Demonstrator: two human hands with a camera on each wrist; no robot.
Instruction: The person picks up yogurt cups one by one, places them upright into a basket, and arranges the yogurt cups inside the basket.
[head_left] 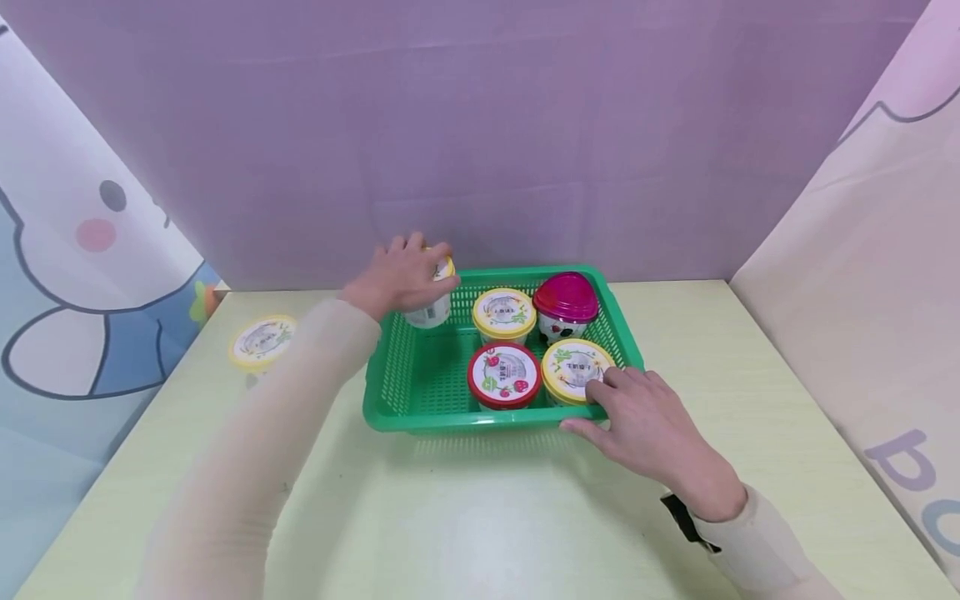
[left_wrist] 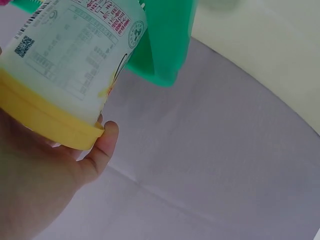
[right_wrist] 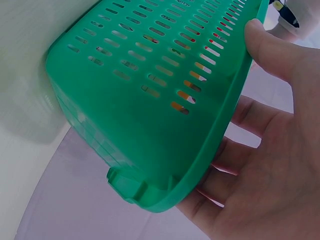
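Observation:
My left hand [head_left: 397, 277] grips a white plastic cup [head_left: 429, 315] by its yellow lid, over the back left corner of a green basket [head_left: 480, 420]. Printed text and a code show on the cup's side in the left wrist view, where the fingers hold the lid's rim [left_wrist: 47, 117]. At the basket's front right corner, my right hand [head_left: 652, 425] grips the rim, thumb outside and fingers over the inner side. Inside the basket are two yellow-lidded cups [head_left: 504, 313] [head_left: 573, 365], a red-lidded cup [head_left: 504, 375] and a magenta-lidded cup [head_left: 566, 297].
Another yellow-lidded cup [head_left: 262, 340] stands on the pale table [head_left: 480, 533] to the left, partly behind my left sleeve. A purple cloth backdrop [head_left: 480, 142] rises just behind the basket. Printed side panels [head_left: 885, 333] border the table.

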